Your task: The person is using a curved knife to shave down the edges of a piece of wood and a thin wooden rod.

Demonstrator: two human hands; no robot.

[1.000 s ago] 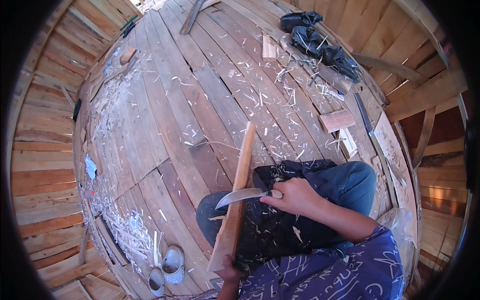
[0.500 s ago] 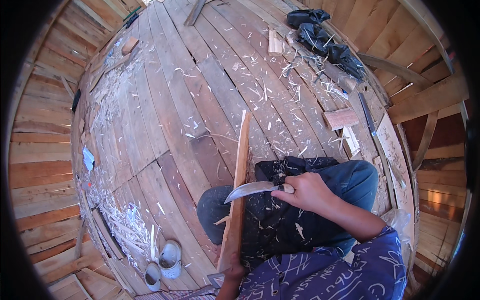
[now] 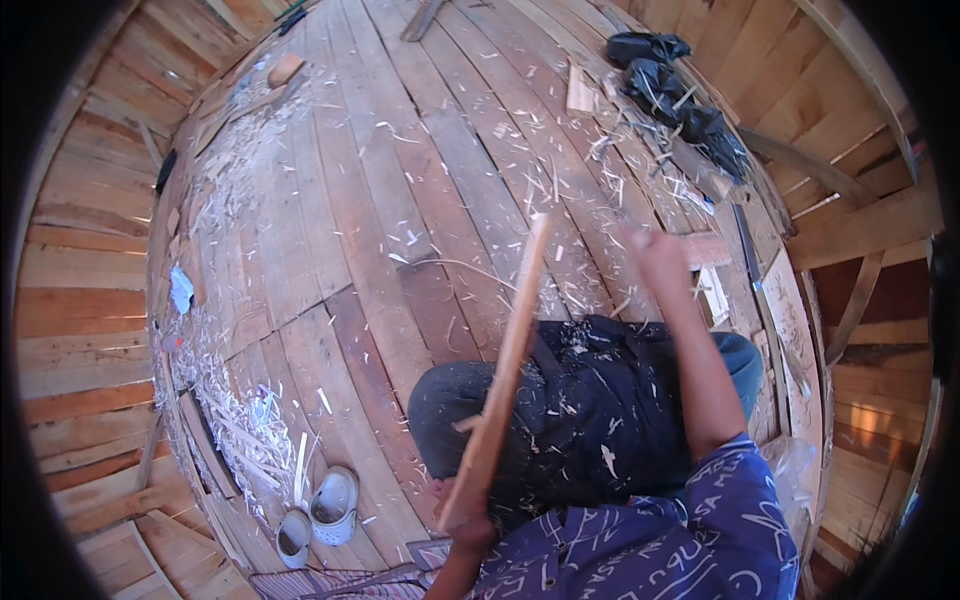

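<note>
A long, narrow wooden strip (image 3: 510,370) slants up and away from my lap. Around its near end my left hand (image 3: 468,518) is closed, its fingers partly hidden by the wood. A curl of shaving still clings to the strip's left edge. My right hand (image 3: 660,265) is raised beyond my right knee, closed and smeared by motion, apart from the strip. The curved knife it held half a second ago is too blurred to make out now. Wood chips lie scattered over the dark cloth (image 3: 600,430) across my lap.
Shavings litter the plank floor (image 3: 330,240), heaped thickest along the left wall. A pair of clogs (image 3: 333,508) stands at the lower left. Black plastic bags (image 3: 660,85) lie at the far right, and a long dark-bladed tool (image 3: 745,240) lies along the right side.
My right hand has swung up and away from the strip, toward the far right. The strip's far end has tipped to the right, while my left hand keeps hold of its near end.
</note>
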